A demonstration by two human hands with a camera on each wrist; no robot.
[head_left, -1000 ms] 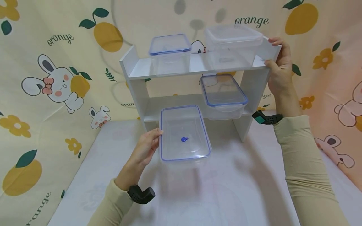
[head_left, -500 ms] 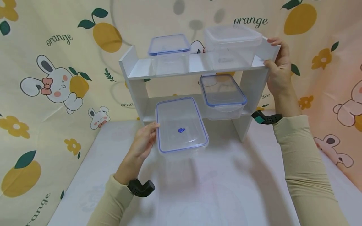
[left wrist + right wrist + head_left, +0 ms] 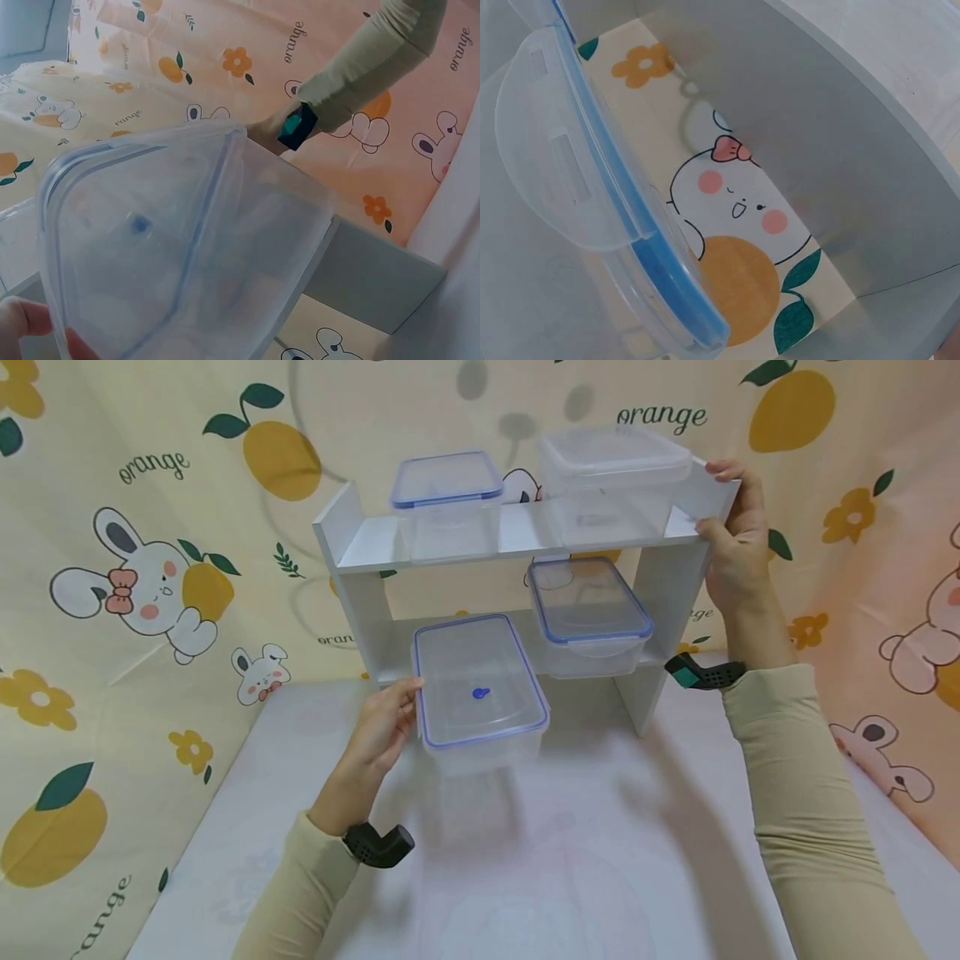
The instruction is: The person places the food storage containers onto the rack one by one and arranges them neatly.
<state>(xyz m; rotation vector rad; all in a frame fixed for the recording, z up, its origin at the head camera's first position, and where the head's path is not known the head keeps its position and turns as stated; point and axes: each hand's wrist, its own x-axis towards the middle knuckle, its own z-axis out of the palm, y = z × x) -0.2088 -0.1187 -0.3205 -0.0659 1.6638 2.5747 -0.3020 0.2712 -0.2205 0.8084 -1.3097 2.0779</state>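
Observation:
My left hand (image 3: 382,731) pinches the left rim of a clear plastic food container (image 3: 483,714) whose lid has a blue seal and a small blue valve. The container is held in the air before the left part of the lower shelf, its lid tilted toward me. In the left wrist view the same container (image 3: 142,262) fills the middle, with fingertips at its lower left edge. My right hand (image 3: 738,539) grips the right side panel of the white two-tier shelf (image 3: 360,610), near its top. In the right wrist view hardly any of that hand shows.
Another blue-rimmed container (image 3: 592,610) stands on the lower shelf at right. Up top are a smaller blue-rimmed container (image 3: 450,506) and a larger clear-lidded one (image 3: 611,485). The shelf stands on a white table (image 3: 600,860) before a printed cloth backdrop (image 3: 45,627).
My left hand has raised the container and moved it slightly left and toward the shelf; more of its front wall now shows. My right hand keeps its grip on the shelf panel.

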